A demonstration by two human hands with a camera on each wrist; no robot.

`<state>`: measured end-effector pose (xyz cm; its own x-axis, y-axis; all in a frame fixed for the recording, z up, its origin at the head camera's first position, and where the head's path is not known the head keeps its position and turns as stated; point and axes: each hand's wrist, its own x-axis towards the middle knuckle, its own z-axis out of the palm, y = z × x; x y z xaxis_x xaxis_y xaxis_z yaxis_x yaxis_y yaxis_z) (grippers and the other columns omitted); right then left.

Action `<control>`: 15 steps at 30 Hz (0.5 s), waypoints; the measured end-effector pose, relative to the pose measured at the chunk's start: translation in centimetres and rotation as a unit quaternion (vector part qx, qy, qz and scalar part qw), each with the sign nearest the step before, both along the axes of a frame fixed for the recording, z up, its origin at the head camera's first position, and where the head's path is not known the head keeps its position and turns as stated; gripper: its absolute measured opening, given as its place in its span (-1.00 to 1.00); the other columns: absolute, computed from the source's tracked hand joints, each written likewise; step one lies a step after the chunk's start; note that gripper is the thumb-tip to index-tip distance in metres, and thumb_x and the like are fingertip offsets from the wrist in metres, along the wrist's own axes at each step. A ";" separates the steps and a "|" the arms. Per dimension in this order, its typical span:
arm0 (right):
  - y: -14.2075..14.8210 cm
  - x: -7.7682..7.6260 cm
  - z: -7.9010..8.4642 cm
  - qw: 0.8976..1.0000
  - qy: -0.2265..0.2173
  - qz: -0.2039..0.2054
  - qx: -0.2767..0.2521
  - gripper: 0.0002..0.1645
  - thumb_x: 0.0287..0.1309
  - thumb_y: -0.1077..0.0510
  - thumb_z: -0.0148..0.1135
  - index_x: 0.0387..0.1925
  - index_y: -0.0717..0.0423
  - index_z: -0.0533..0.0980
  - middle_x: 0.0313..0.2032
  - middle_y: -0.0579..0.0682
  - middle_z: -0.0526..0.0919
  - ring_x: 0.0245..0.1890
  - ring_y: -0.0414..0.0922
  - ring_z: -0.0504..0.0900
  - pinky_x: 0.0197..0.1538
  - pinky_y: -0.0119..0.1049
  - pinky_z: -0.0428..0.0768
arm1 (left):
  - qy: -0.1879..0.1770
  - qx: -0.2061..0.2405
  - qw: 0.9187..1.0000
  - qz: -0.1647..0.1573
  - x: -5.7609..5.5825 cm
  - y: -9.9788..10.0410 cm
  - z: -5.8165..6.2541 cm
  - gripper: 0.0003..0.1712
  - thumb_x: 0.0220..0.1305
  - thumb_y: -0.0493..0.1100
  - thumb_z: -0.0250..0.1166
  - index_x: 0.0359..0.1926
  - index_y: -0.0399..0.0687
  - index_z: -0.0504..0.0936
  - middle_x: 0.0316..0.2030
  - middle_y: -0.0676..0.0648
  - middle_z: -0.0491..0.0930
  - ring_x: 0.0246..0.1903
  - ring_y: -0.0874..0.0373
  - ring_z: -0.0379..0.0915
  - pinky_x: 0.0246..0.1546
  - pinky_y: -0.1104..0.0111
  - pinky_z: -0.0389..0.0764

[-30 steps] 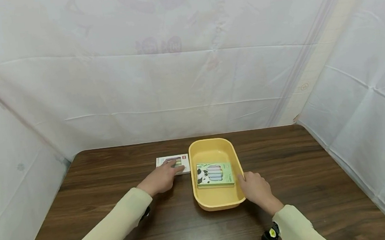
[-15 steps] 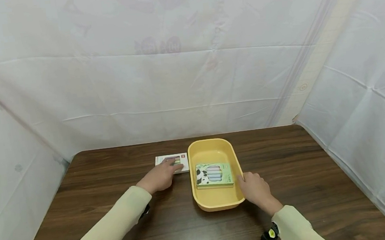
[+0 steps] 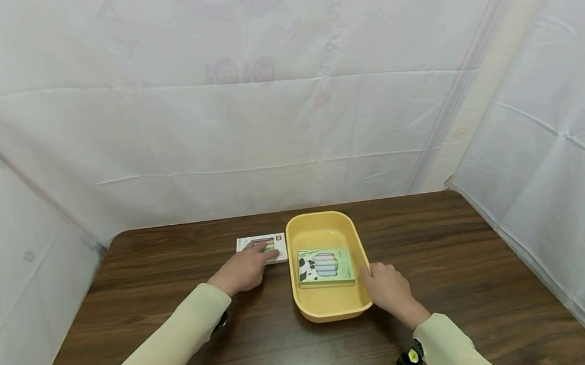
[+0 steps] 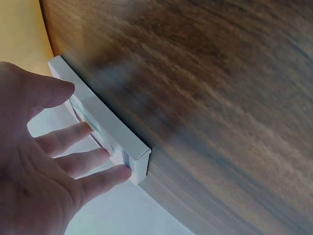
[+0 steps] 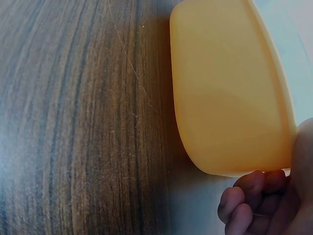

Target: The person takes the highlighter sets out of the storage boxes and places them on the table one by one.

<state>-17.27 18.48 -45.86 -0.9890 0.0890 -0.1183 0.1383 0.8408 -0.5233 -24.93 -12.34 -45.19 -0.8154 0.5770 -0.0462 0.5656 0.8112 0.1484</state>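
A flat white box (image 3: 281, 248) with a window showing coloured sticks or pens lies on the table against the left side of a yellow plastic tub (image 3: 319, 230). My left hand (image 3: 243, 270) rests on it, fingertips touching the printed top face; the left wrist view shows these fingers (image 4: 80, 161) fairly straight and the thumb near the box's edge. My right hand (image 3: 389, 289) grips the tub's right rim, thumb at the rim and fingers (image 5: 252, 188) curled under the outside. Inside the tub lies a green box (image 3: 326, 267) with a panda and pastel markers printed on it.
The tub and boxes stand on a dark wood-grain table (image 3: 170, 243). White sheeting (image 3: 276, 125) hangs behind it and along both sides. Each wrist carries a black strapped device, the right one (image 3: 410, 360) showing plainly.
Almost nothing differs. The whole scene shifts by a few pixels in the head view, while both hands, the tub and the boxes keep their places relative to one another.
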 end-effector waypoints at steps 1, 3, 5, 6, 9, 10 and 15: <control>0.0 0.0 0.0 1.000 0.000 0.000 0.000 -0.48 0.42 -0.02 -0.19 -0.65 0.06 0.39 -0.70 -0.03 0.43 -0.73 -0.14 0.39 -0.65 -0.31 0.29 | 0.001 -0.002 1.000 0.001 0.1 0.0 0.0 -0.50 0.33 -0.36 0.00 0.25 0.03 0.49 0.32 -0.27 0.33 0.30 -0.26 0.26 0.17 -0.04 0.44; 0.1 0.0 -0.1 1.000 0.001 0.000 -0.001 -0.48 0.43 -0.02 -0.19 -0.65 0.06 0.39 -0.70 -0.03 0.44 -0.73 -0.14 0.39 -0.65 -0.31 0.29 | 0.011 -0.009 1.000 0.001 0.2 0.1 0.1 -0.51 0.34 -0.33 0.01 0.25 0.05 0.49 0.31 -0.25 0.34 0.29 -0.23 0.28 0.14 -0.04 0.47; 0.1 0.0 -0.1 1.000 0.001 0.001 -0.003 -0.48 0.43 -0.01 -0.19 -0.65 0.06 0.39 -0.71 -0.03 0.43 -0.73 -0.14 0.39 -0.66 -0.32 0.29 | 0.029 -0.016 0.999 -0.001 0.3 0.2 0.0 -0.53 0.34 -0.31 0.03 0.22 0.07 0.50 0.30 -0.24 0.36 0.28 -0.19 0.31 0.11 -0.04 0.50; 0.1 0.0 -0.1 1.000 0.002 0.002 -0.004 -0.48 0.43 -0.01 -0.19 -0.65 0.06 0.39 -0.71 -0.03 0.43 -0.73 -0.14 0.38 -0.66 -0.32 0.29 | 0.040 -0.020 0.999 -0.003 0.3 0.2 0.0 -0.55 0.34 -0.29 0.04 0.21 0.07 0.52 0.29 -0.22 0.38 0.27 -0.17 0.33 0.09 -0.04 0.51; 0.1 -0.1 -0.2 1.000 0.003 0.004 -0.006 -0.48 0.42 -0.01 -0.19 -0.66 0.06 0.37 -0.71 -0.03 0.43 -0.74 -0.14 0.38 -0.66 -0.32 0.28 | 0.073 -0.023 0.997 -0.006 0.3 0.2 0.0 -0.59 0.32 -0.25 0.08 0.15 0.08 0.55 0.23 -0.19 0.45 0.22 -0.11 0.40 0.02 -0.01 0.55; 0.1 -0.1 -0.2 1.000 0.003 0.005 -0.007 -0.48 0.42 -0.01 -0.19 -0.67 0.06 0.37 -0.71 -0.03 0.42 -0.74 -0.14 0.38 -0.66 -0.32 0.28 | 0.082 -0.021 0.996 -0.007 0.4 0.1 0.0 -0.61 0.31 -0.24 0.10 0.14 0.07 0.56 0.21 -0.18 0.47 0.21 -0.09 0.41 0.01 0.00 0.56; 0.2 -0.3 -0.1 1.000 0.005 0.008 -0.009 -0.48 0.42 -0.02 -0.19 -0.67 0.06 0.36 -0.71 -0.03 0.43 -0.74 -0.14 0.38 -0.66 -0.32 0.29 | 0.102 -0.009 0.995 -0.005 0.4 0.2 0.1 -0.60 0.25 -0.19 0.21 0.12 0.00 0.55 0.17 -0.16 0.51 0.18 -0.05 0.44 -0.01 0.03 0.57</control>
